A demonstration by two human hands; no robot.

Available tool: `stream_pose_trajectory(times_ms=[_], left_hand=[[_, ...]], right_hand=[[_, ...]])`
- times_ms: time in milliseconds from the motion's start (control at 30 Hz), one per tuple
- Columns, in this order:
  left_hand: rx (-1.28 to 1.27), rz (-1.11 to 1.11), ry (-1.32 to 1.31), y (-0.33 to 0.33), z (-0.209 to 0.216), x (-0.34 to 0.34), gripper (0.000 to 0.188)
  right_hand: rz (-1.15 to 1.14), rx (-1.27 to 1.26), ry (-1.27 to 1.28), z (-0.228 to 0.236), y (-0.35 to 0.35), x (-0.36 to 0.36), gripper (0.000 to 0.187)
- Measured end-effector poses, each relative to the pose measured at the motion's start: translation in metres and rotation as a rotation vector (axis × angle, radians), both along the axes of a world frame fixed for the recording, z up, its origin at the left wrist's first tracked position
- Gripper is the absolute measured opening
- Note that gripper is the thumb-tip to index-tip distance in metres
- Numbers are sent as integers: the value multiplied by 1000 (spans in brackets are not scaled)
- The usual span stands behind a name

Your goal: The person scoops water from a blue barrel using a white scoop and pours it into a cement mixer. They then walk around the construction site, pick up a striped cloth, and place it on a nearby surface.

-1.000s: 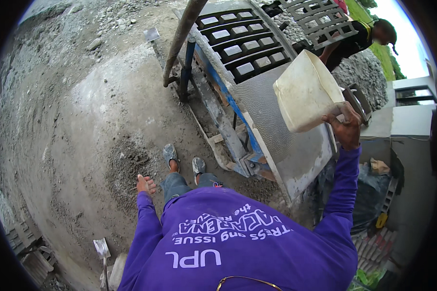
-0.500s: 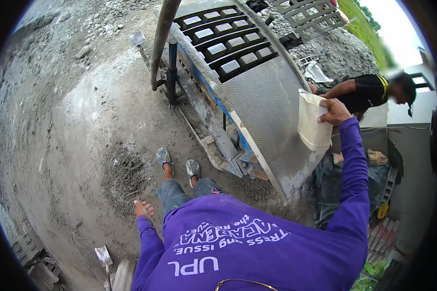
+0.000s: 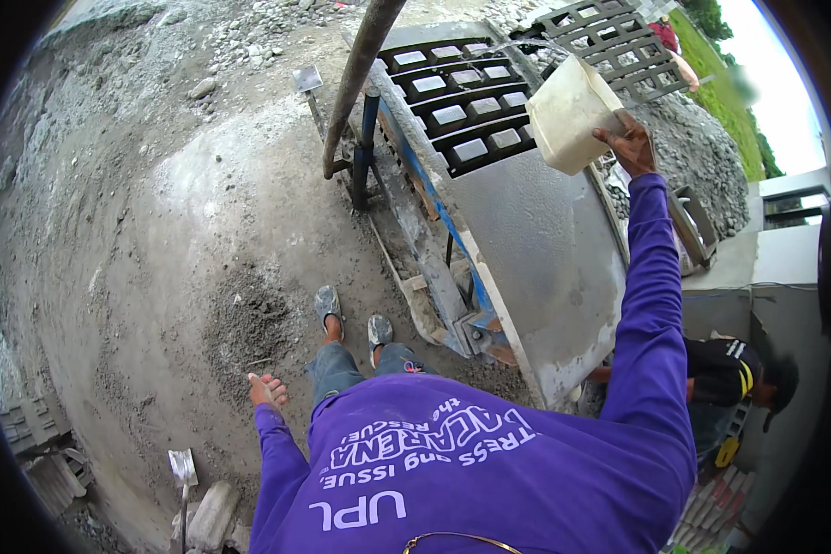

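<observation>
My right hand [image 3: 630, 146] grips a whitish plastic container [image 3: 571, 115] by its side, arm stretched out. The container is tilted over the far right part of a metal-topped machine table [image 3: 545, 268], and a thin splash of water shows by its mouth. Beneath and left of it lies a black block mould [image 3: 464, 132] with rows of grey raised blocks. The near part of the tabletop looks wet. Down at my left side, my left hand [image 3: 268, 390] hangs open over the ground, its fingers apart and holding nothing.
A thick metal lever [image 3: 355, 88] rises left of the table. A person in a black shirt [image 3: 718, 369] bends at the right. A shovel [image 3: 183, 471] lies lower left, and slatted grey moulds [image 3: 609, 42] lie beyond the table. Gravel [image 3: 702, 148] is heaped behind.
My right hand has carried the container from the near right of the table to its far end, tilting it. The person in black now appears lower at the right. My left hand stays open.
</observation>
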State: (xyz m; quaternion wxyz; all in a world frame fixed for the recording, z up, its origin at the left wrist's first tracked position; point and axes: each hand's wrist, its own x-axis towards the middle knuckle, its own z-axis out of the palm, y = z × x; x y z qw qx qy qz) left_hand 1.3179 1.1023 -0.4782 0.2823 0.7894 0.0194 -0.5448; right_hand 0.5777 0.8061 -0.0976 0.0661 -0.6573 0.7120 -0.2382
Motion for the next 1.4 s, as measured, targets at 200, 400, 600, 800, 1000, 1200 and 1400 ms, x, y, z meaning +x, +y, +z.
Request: stream_pose_trajectory(times_ms=[200,400,600,800,1000,1200,1400], left_hand=[[14,-64,9,-20,-3,-6,69],[129,-100,34,-14,-13,-20,66],[106,-99,58,-11,-15,-20,64],[43,-61,45,-5,-7,-21,66],[52,-31,33,18,-13,-20,66],[133,-65,8,26,-17,-22,66],[62,-165,31,-6,-11,-35,66]], right_hand=[[-30,-73,-4,11,53,-3,42],[69,319,27,50,116,23,36],[94,761,297,48,106,58,39],[229,806,328,29,51,74,41],[213,509,146,30,39,66,38],[59,-47,-34,44,98,46,38],[-17,-90,104,71,168,54,34]])
